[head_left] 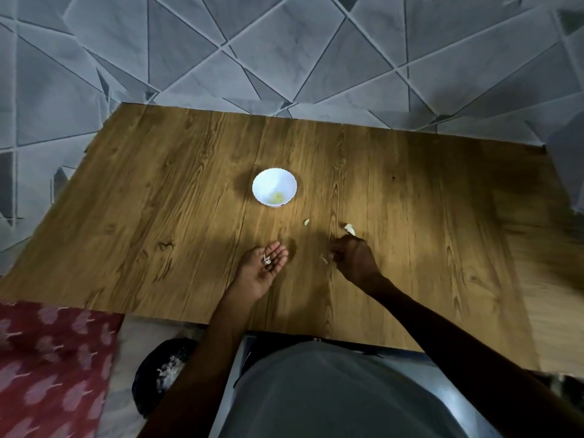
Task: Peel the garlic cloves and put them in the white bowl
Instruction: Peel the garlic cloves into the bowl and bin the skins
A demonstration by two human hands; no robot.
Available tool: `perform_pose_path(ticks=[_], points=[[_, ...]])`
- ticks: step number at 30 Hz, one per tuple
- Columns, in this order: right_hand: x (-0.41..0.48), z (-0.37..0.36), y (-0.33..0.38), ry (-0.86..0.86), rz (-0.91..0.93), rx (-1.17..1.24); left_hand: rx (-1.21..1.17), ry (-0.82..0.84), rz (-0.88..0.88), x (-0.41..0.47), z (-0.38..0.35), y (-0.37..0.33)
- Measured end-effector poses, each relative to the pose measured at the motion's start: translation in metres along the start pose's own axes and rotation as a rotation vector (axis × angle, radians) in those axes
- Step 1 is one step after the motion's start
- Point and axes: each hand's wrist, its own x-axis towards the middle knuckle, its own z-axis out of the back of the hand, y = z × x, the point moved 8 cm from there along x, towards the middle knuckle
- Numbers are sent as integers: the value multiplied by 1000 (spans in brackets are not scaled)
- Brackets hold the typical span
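Dimly, right hand [353, 258] shadowed, grip unclear

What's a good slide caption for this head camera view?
Left hand cradles garlic skins; right hand sits among scraps near the white bowl.

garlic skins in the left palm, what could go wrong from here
The garlic skins lie loose on the open left hand, so a tilt could scatter them over the wooden table or into the white bowl with the peeled garlic. The peel scraps beyond the right hand are small; one may get missed.
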Motion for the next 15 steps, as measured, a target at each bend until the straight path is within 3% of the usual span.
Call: perform_pose_path(ticks=[15], points=[[0, -10, 23, 6, 313, -125, 16, -14, 15, -2, -7, 9]])
